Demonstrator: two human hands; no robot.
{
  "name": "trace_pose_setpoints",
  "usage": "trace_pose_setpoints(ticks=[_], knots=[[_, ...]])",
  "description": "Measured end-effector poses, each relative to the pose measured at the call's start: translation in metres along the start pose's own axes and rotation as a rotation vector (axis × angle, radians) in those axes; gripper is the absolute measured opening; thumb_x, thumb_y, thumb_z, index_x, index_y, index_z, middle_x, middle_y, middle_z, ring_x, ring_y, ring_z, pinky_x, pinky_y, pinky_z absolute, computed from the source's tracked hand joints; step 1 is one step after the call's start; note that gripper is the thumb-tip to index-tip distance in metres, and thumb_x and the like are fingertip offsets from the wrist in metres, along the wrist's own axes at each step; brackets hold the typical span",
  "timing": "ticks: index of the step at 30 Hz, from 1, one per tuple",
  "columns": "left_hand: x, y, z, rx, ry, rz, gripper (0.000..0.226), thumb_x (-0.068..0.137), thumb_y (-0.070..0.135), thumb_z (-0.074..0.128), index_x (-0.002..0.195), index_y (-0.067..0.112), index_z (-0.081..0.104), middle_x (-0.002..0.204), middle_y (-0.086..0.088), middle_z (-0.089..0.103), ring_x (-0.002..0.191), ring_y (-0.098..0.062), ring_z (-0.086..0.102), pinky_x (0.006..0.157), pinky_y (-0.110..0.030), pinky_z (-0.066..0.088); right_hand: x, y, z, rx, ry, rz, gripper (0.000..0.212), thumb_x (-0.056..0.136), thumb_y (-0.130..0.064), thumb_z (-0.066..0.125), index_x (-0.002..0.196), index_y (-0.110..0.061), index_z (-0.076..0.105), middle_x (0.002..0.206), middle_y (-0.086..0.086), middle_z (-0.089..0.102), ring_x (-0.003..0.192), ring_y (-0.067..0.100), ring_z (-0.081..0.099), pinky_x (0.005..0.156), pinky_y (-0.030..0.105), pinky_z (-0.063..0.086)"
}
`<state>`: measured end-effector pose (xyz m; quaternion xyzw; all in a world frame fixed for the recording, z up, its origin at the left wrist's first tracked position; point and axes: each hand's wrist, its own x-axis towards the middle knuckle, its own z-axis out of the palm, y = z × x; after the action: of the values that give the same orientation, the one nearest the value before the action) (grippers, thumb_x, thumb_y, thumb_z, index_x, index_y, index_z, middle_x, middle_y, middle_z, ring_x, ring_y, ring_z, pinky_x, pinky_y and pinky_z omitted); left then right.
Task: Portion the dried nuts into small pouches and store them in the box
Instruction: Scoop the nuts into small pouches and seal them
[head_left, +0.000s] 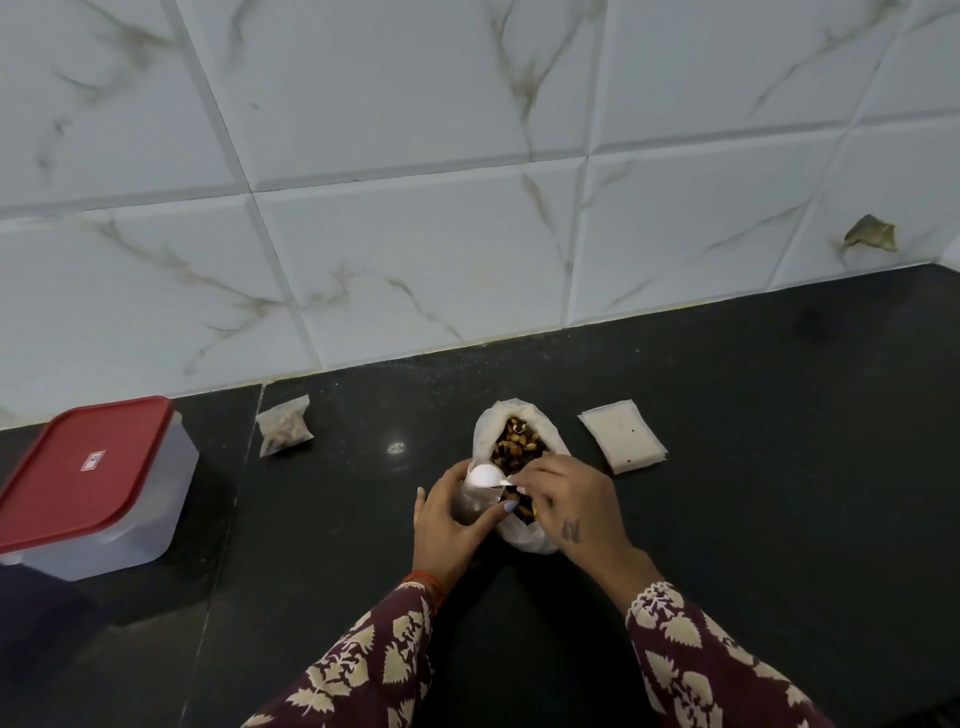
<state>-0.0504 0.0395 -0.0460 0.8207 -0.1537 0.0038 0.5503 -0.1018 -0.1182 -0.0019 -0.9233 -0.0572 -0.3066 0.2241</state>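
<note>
Writing: none you can read; the small red-and-white label (93, 460) on the box lid is too blurred, and the mark on the back of your right hand is illegible.
Left hand: your left hand (451, 519) curls its fingers round a small clear plastic pouch (470, 501), holding it upright.
Right hand: your right hand (574, 506) pinches the handle of a white plastic spoon (482, 474); its bowl sits over the pouch mouth, just past your left fingertips.
Nuts: mixed brown dried nuts (519, 447) fill a large open translucent plastic bag (519, 467) lying directly beyond and under your fingers.
Filled pouch: a small clear pouch with nuts inside (284, 426) lies well left of your left fingers.
Empty pouches: a flat stack of white pouches (622, 436) lies right of your right fingers, apart from them.
Box: a clear plastic box with a red lid (88, 486), lid on, stands far to the left.
Surface: black polished stone counter (753, 493), with a seam running near the filled pouch.
Room: white marble-patterned wall tiles (415, 156) behind; one tile is chipped at the right.
</note>
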Motion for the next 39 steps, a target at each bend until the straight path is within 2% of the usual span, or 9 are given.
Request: trace_pose_setpoints(ticks=[5, 9, 14, 19, 24, 30, 32, 36, 39], knots=[[0.0, -0.004, 0.0, 0.004, 0.0, 0.01, 0.061, 0.063, 0.069, 0.067, 0.116, 0.044, 0.051, 0.116, 0.024, 0.058, 0.115, 0.009, 0.047, 0.117, -0.051, 0.013, 0.0, 0.002, 0.002, 0.018, 0.031, -0.004, 0.019, 0.082, -0.014, 0.059, 0.09, -0.018, 0.076, 0.088, -0.005, 0.071, 0.081, 0.007, 0.065, 0.071, 0.021, 0.054], [-0.001, -0.006, 0.0, 0.026, 0.008, 0.043, 0.064, 0.064, 0.069, 0.066, 0.119, 0.041, 0.052, 0.117, 0.023, 0.057, 0.114, 0.01, 0.047, 0.115, -0.051, 0.019, 0.006, 0.005, -0.002, 0.201, 0.143, 0.349, 0.02, 0.078, -0.006, 0.073, 0.094, -0.019, 0.076, 0.089, -0.006, 0.072, 0.082, 0.002, 0.064, 0.072, 0.016, 0.052], [-0.005, -0.012, 0.001, 0.113, 0.044, 0.084, 0.065, 0.066, 0.073, 0.06, 0.121, 0.04, 0.05, 0.124, 0.02, 0.054, 0.123, 0.001, 0.045, 0.119, -0.046, 0.0, 0.022, 0.026, -0.006, 0.101, -0.009, 0.596, 0.017, 0.084, -0.016, 0.069, 0.099, -0.022, 0.075, 0.095, -0.007, 0.073, 0.089, 0.01, 0.066, 0.072, 0.019, 0.048], [-0.004, -0.019, 0.003, 0.189, 0.028, 0.113, 0.069, 0.066, 0.079, 0.055, 0.124, 0.044, 0.044, 0.136, 0.016, 0.048, 0.14, -0.01, 0.029, 0.117, -0.038, -0.007, 0.04, 0.029, 0.004, -0.15, -0.197, 0.446, 0.024, 0.091, -0.015, 0.057, 0.108, -0.022, 0.071, 0.098, 0.0, 0.07, 0.09, 0.017, 0.063, 0.07, 0.021, 0.043], [-0.003, -0.019, 0.003, 0.217, 0.012, 0.114, 0.067, 0.067, 0.073, 0.056, 0.126, 0.046, 0.039, 0.14, 0.021, 0.038, 0.142, -0.009, 0.019, 0.116, -0.036, -0.009, 0.049, 0.019, 0.02, -0.237, -0.467, 0.293, 0.029, 0.09, -0.015, 0.058, 0.117, -0.022, 0.066, 0.108, 0.001, 0.067, 0.101, 0.017, 0.061, 0.086, 0.028, 0.05], [-0.003, -0.023, 0.003, 0.237, 0.001, 0.114, 0.073, 0.068, 0.074, 0.055, 0.131, 0.037, 0.045, 0.141, 0.018, 0.043, 0.143, -0.01, 0.019, 0.117, -0.036, -0.011, 0.035, 0.028, 0.004, -0.306, -0.575, 0.211, 0.028, 0.091, -0.018, 0.057, 0.116, -0.028, 0.066, 0.112, -0.001, 0.064, 0.103, 0.016, 0.059, 0.088, 0.029, 0.049], [-0.003, -0.024, 0.003, 0.244, -0.006, 0.114, 0.074, 0.068, 0.075, 0.054, 0.131, 0.037, 0.045, 0.141, 0.018, 0.044, 0.142, -0.01, 0.02, 0.117, -0.036, -0.01, 0.032, 0.03, -0.005, -0.296, -0.573, 0.226, 0.027, 0.091, -0.02, 0.057, 0.114, -0.029, 0.067, 0.113, -0.002, 0.065, 0.104, 0.015, 0.059, 0.089, 0.029, 0.049], [-0.004, -0.022, 0.002, 0.246, -0.024, 0.112, 0.072, 0.067, 0.077, 0.053, 0.13, 0.043, 0.041, 0.14, 0.018, 0.044, 0.141, -0.009, 0.02, 0.117, -0.037, -0.01, 0.032, 0.033, -0.016, -0.277, -0.395, 0.331, 0.025, 0.091, -0.019, 0.057, 0.111, -0.027, 0.07, 0.106, -0.003, 0.068, 0.097, 0.014, 0.062, 0.08, 0.025, 0.049], [-0.004, -0.021, 0.002, 0.254, -0.034, 0.11, 0.073, 0.065, 0.078, 0.053, 0.129, 0.045, 0.038, 0.14, 0.02, 0.043, 0.141, -0.008, 0.019, 0.117, -0.037, -0.011, 0.034, 0.027, -0.013, -0.309, -0.437, 0.376, 0.027, 0.091, -0.022, 0.057, 0.115, -0.028, 0.067, 0.107, -0.002, 0.068, 0.096, 0.015, 0.062, 0.079, 0.025, 0.048]])
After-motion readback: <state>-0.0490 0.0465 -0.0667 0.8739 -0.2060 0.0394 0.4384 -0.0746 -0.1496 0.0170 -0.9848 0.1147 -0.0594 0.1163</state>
